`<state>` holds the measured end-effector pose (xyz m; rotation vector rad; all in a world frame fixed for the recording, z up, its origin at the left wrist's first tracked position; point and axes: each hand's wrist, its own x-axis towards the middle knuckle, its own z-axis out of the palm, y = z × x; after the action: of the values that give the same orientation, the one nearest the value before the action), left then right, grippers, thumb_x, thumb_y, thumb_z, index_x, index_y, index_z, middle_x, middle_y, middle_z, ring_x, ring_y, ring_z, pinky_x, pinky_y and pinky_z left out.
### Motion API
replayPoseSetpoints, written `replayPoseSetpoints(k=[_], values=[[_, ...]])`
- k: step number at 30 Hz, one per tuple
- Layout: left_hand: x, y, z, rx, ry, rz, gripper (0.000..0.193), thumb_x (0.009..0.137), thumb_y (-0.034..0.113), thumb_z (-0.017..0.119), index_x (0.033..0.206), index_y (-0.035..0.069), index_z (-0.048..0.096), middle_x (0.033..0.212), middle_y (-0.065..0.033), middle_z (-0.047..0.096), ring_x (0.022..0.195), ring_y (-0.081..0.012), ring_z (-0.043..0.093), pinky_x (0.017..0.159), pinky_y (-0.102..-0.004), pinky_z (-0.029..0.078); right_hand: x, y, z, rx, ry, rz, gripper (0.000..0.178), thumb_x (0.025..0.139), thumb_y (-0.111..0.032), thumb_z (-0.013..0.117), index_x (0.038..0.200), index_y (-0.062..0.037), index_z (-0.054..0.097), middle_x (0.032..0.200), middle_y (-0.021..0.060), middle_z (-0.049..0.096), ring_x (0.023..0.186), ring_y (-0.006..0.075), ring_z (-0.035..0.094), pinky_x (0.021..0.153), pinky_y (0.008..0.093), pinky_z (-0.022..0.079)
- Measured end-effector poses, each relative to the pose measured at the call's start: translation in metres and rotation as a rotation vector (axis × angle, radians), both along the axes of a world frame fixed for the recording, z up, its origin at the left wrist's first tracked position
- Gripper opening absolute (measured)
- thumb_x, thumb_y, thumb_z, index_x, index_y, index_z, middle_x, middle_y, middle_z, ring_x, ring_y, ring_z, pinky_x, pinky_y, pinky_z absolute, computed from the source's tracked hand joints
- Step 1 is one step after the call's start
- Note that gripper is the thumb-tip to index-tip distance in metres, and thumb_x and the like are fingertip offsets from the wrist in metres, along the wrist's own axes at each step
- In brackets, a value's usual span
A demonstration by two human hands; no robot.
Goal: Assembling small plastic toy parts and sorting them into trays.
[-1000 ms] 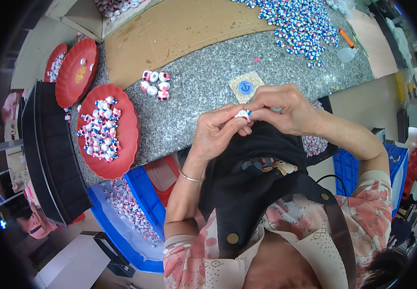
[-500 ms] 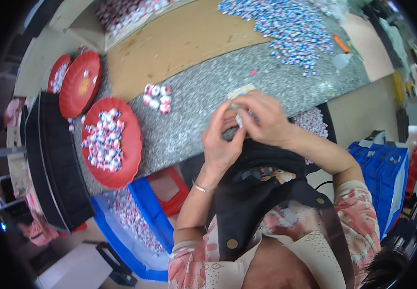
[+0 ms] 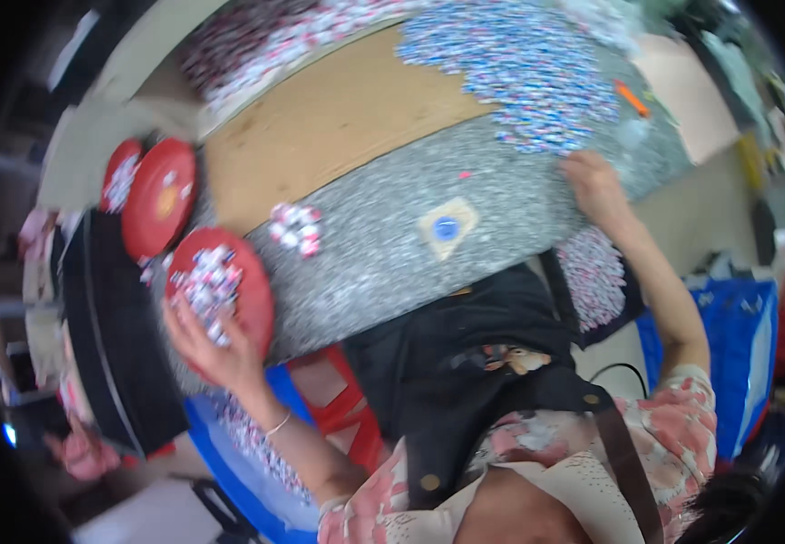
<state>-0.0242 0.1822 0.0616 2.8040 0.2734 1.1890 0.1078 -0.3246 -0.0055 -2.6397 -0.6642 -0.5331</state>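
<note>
My left hand (image 3: 214, 352) is at the near side of a scalloped red dish (image 3: 260, 304), fingers apart, reaching over its edge. Small white, pink and blue pieces (image 3: 206, 281) lie heaped in the dish by my fingertips. My right hand (image 3: 599, 190) is at the near edge of a wide pile of small blue-and-white pieces (image 3: 537, 82). Its fingers are drawn together and blurred; whatever is between them is hidden. Between my hands, a beige diamond-shaped pad (image 3: 461, 210) bears a round blue piece (image 3: 447, 228) on the speckled grey table (image 3: 365, 245).
A cluster of white-and-pink pieces (image 3: 295, 228) sits near the brown cardboard sheet (image 3: 329, 127). Farther left stands another red dish (image 3: 146, 213). An orange-handled tool (image 3: 632, 100) lies at the right. Blue bins (image 3: 229, 480) and a dark container of pieces (image 3: 592, 281) are below table level.
My hands, together over the pad before, have parted: the left went to the red dish, the right to the blue-and-white pile. The pad with its blue piece is now uncovered.
</note>
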Motion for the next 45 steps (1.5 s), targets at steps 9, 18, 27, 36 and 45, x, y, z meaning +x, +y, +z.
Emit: replayPoseSetpoints(k=[9, 18, 27, 36, 45], values=[[0.078, -0.075, -0.011, -0.248, 0.216, -0.330, 0.022, 0.075, 0.008, 0.070, 0.097, 0.004, 0.067, 0.096, -0.0153, 0.063, 0.097, -0.0321, 0.058, 0.085, -0.0409, 0.047, -0.007, -0.005, 0.008, 0.150, 0.381, -0.124, 0.015, 0.082, 0.003, 0.060, 0.097, -0.0008, 0.057, 0.092, 0.0146, 0.056, 0.082, 0.0335, 0.058, 0.072, 0.0372, 0.046], [0.128, -0.066, -0.037, 0.079, 0.598, -0.337, 0.017, 0.074, 0.009, 0.069, 0.090, 0.005, 0.066, 0.092, -0.0154, 0.061, 0.095, -0.0334, 0.057, 0.079, -0.0444, 0.048, -0.003, 0.031, 0.023, 0.066, 0.193, 0.199, 0.013, 0.081, -0.006, 0.067, 0.091, -0.0006, 0.063, 0.092, 0.0139, 0.061, 0.083, 0.0324, 0.062, 0.071, 0.0376, 0.049], [0.060, -0.110, -0.050, -1.568, 0.272, -0.966, 0.024, 0.083, -0.006, 0.061, 0.105, 0.001, 0.064, 0.113, -0.0082, 0.054, 0.092, -0.0136, 0.057, 0.083, -0.0254, 0.047, -0.026, 0.056, 0.021, 0.045, 0.287, 0.236, 0.021, 0.076, -0.004, 0.071, 0.095, 0.0004, 0.062, 0.092, 0.0147, 0.062, 0.079, 0.0334, 0.063, 0.066, 0.0383, 0.050], [0.031, -0.133, -0.067, -1.926, 0.322, -0.937, 0.030, 0.089, -0.005, 0.058, 0.118, -0.004, 0.059, 0.121, -0.0126, 0.059, 0.104, -0.0189, 0.062, 0.093, -0.0295, 0.050, -0.026, 0.070, 0.040, -0.197, 0.306, 0.219, 0.019, 0.079, -0.001, 0.066, 0.098, 0.0003, 0.064, 0.092, 0.0164, 0.063, 0.080, 0.0345, 0.064, 0.067, 0.0400, 0.051], [0.024, -0.128, -0.071, -1.876, 0.344, -0.990, 0.034, 0.087, -0.007, 0.060, 0.121, -0.005, 0.056, 0.118, -0.0112, 0.059, 0.102, -0.0175, 0.063, 0.090, -0.0269, 0.051, -0.022, 0.088, 0.055, -0.005, 0.369, 0.251, 0.011, 0.080, -0.005, 0.067, 0.089, 0.0030, 0.065, 0.080, 0.0161, 0.064, 0.069, 0.0320, 0.063, 0.064, 0.0372, 0.049]])
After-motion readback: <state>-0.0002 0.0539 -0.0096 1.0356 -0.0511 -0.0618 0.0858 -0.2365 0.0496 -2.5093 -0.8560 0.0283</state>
